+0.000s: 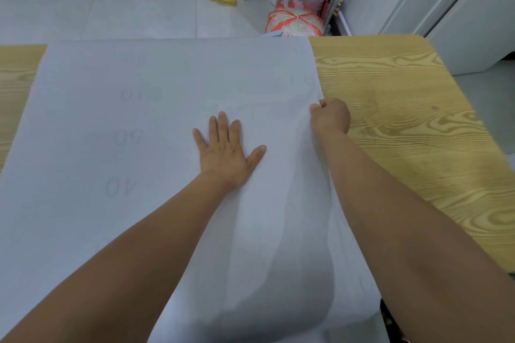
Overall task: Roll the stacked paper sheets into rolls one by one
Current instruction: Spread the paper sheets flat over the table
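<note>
Left hand (227, 149) flat on paper sheets (111, 120); right hand (330, 117) pinches edge.

Left hand (227, 153): we see it bare.
Right hand (330, 117): bare as well.
Forearms (125, 245): we find both uncovered.
Clothing (391, 324): we glimpse dark fabric, pale-speckled, at the lower edge.

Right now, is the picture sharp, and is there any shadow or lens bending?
Head view: left hand and right hand crisp; the wide lens stretches the forearms toward the corners; a soft shadow lies on the paper sheets between them; no harsh glare.
</note>
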